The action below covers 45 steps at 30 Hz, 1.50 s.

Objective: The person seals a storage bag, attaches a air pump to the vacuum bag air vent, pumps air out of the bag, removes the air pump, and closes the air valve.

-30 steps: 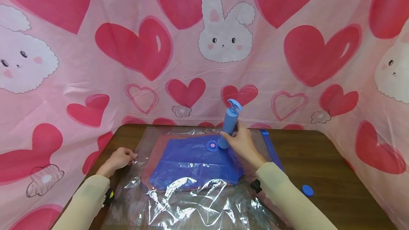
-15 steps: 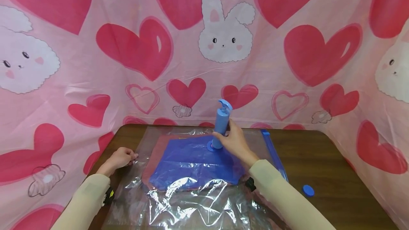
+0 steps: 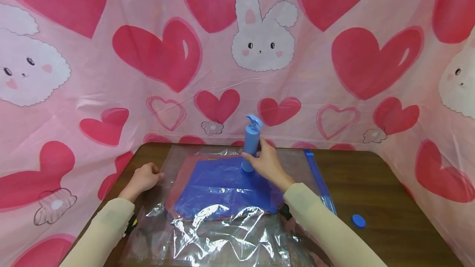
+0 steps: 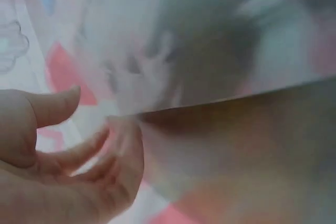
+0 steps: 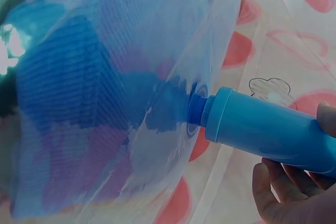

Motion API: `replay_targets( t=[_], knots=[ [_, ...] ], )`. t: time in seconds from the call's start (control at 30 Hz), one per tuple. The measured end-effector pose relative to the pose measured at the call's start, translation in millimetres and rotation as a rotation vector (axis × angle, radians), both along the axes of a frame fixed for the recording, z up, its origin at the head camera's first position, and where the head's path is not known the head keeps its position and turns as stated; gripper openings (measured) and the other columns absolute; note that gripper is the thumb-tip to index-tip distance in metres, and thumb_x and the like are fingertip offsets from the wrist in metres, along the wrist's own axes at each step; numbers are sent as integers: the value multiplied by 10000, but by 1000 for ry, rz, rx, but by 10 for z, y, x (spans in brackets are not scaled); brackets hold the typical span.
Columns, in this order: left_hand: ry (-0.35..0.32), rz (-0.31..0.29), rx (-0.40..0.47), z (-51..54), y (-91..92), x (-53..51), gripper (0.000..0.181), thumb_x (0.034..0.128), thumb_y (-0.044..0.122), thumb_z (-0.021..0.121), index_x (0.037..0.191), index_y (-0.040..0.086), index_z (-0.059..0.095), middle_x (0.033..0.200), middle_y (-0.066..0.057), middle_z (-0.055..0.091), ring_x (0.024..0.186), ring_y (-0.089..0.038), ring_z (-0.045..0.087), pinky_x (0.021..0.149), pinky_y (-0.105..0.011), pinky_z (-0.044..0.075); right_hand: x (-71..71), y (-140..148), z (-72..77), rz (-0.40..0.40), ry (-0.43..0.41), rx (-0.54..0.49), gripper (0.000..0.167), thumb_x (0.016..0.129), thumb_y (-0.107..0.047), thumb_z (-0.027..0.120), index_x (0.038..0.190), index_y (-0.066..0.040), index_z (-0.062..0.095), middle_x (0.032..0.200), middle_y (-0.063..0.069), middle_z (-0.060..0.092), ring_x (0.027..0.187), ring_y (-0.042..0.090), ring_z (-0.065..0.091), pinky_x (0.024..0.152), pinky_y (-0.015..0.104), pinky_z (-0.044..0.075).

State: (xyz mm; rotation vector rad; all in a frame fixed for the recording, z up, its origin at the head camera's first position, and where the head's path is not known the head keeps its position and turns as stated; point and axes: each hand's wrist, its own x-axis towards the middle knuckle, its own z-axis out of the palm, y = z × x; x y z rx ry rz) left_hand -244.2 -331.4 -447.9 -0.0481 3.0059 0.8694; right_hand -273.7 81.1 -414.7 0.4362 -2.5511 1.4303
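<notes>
My right hand (image 3: 270, 166) grips a blue hand pump (image 3: 251, 141) that stands nearly upright, its handle on top. The pump's lower end meets the valve of a clear plastic bag (image 3: 230, 244); in the right wrist view the narrow nozzle (image 5: 197, 110) touches the round valve, and curled fingers (image 5: 291, 195) hold the barrel (image 5: 262, 129). Inside the bag lie folded blue cloth (image 3: 219, 184) and reddish cloth (image 3: 179, 180). My left hand (image 3: 144, 179) is by the bag's left edge; in the left wrist view the thumb (image 4: 59, 107) stands apart from bent fingers near the film edge.
A small round blue cap (image 3: 358, 221) lies on the brown table (image 3: 393, 201) right of the bag. The bag's blue zip strip (image 3: 320, 176), with a slider at its far end, runs along the right side. Behind hangs a pink cloth (image 3: 237, 81) with hearts and rabbits.
My right hand has moved the pump left, from beside the valve onto it. My left hand has shifted slightly up and right at the bag's edge.
</notes>
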Motion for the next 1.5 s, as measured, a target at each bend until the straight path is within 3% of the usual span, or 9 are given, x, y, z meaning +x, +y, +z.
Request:
replay_targets(
  t=[0.13,0.23,0.57,0.77,0.9,1.03,1.17,1.37,1.5],
  knots=[
    [161,-36,-36,128,251,-69,415,922,111,751,1158,-179,569,1036,-348,628,990,-516,608,874,-639,502,-11,-2,8,-1,-8,19,650,935,-246,829,1455,-19,513,1335,193,664,1197,385,667,979,553,547],
    [230,-87,19,246,540,-96,434,921,90,769,1218,-162,578,1103,-349,639,1024,-499,624,897,-631,510,-23,5,4,3,-7,29,638,933,-243,832,1441,-14,523,1319,198,671,1181,383,673,973,541,553],
    [233,-249,185,503,1551,-104,507,899,130,841,1322,-35,614,1243,-235,684,1156,-396,662,984,-558,529,-69,40,36,17,13,55,661,928,-240,836,1457,-17,509,1328,195,667,1179,390,673,979,556,547],
    [224,-351,206,561,1951,-108,675,880,140,873,1453,-13,550,1361,-212,636,1259,-391,608,1028,-559,509,-76,41,28,8,13,73,634,925,-234,841,1428,-11,528,1298,194,679,1149,368,683,979,528,553],
    [255,-404,271,555,2149,-160,679,881,176,882,1459,34,556,1370,-182,636,1272,-365,608,1035,-536,511,-89,59,11,13,45,86,623,918,-232,848,1404,6,540,1259,195,694,1107,357,695,950,508,569],
    [316,-419,390,545,2349,-242,678,870,230,897,1435,37,575,1335,-146,660,1255,-352,627,1019,-517,525,-107,85,-19,-7,100,96,557,881,-166,855,1324,27,580,1147,204,724,1028,350,708,897,498,584],
    [364,-388,480,536,2511,-312,647,861,251,901,1389,35,595,1258,-144,682,1186,-365,650,958,-521,551,-118,102,-49,-26,138,92,516,800,-35,807,1272,38,610,1083,211,736,999,353,715,877,495,582],
    [380,-327,485,474,2578,-361,535,893,215,870,1339,42,629,1215,-124,697,1138,-307,663,945,-490,554,-96,97,-28,16,103,92,553,827,-51,797,1326,37,575,1169,221,720,1074,363,704,923,508,572],
    [363,-316,498,432,2565,-374,499,906,196,859,1323,44,630,1190,-122,700,1125,-288,666,943,-472,562,-55,166,75,74,65,114,754,821,-8,773,1497,30,443,1335,248,625,1228,395,619,1017,535,514]
  ],
)
